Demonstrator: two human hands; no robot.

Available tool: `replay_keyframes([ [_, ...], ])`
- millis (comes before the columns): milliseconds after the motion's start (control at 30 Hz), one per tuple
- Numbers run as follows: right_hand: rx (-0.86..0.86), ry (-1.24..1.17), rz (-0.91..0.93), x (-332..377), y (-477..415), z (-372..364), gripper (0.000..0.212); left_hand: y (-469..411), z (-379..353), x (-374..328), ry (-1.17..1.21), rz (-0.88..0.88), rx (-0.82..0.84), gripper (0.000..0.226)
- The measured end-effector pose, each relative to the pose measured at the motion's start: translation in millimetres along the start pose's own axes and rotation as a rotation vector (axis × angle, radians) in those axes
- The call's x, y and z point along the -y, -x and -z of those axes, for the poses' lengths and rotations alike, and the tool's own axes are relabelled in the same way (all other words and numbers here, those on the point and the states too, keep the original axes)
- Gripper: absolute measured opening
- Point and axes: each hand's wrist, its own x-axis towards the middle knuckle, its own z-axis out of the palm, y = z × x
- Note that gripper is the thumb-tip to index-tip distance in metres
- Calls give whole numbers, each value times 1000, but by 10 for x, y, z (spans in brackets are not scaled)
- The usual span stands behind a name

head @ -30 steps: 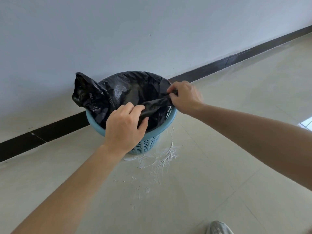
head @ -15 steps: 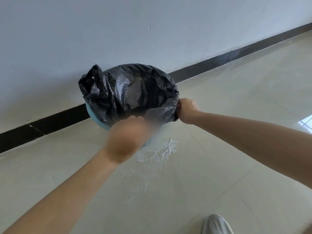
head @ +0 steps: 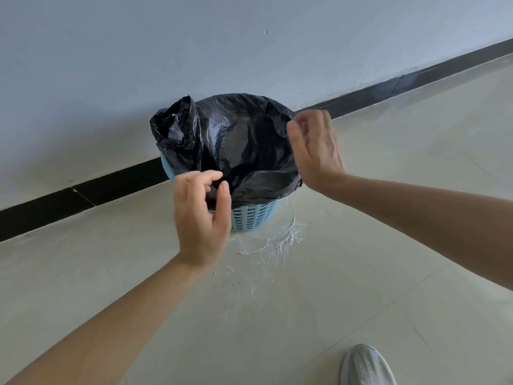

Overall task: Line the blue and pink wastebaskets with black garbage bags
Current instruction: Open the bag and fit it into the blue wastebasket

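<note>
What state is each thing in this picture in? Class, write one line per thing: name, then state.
Blue wastebasket: upright on the floor, lined.
Black garbage bag: open inside the basket, folded over the near rim, bunched up at the far left.
Left hand: open, fingers loose by the near rim, gripping nothing.
Right hand: loosely curled beside the bag's right edge; grip unclear.

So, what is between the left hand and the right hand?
In the head view, the open mouth of the black garbage bag lies between the left hand and the right hand, draped over the blue wastebasket.

Black garbage bag (head: 244,140) lines blue wastebasket (head: 251,216), rim overhanging.
</note>
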Motion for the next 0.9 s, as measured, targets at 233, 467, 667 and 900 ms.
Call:
replay_keyframes([
  [233, 501, 286, 976, 221, 281, -76, 27, -256, 66, 173, -26, 337, -140, 36],
  [467, 442, 324, 1221, 241, 362, -132, 23, -214, 141, 477, 103, 722, -289, 12],
  [667, 477, 364, 1220, 316, 439, -239, 23, -93, 106, 603, 564, 1395, -196, 20],
  [900, 438, 269, 980, 476, 384, -281, 21, -509, 331, 587, 96, 665, -405, 38],
])
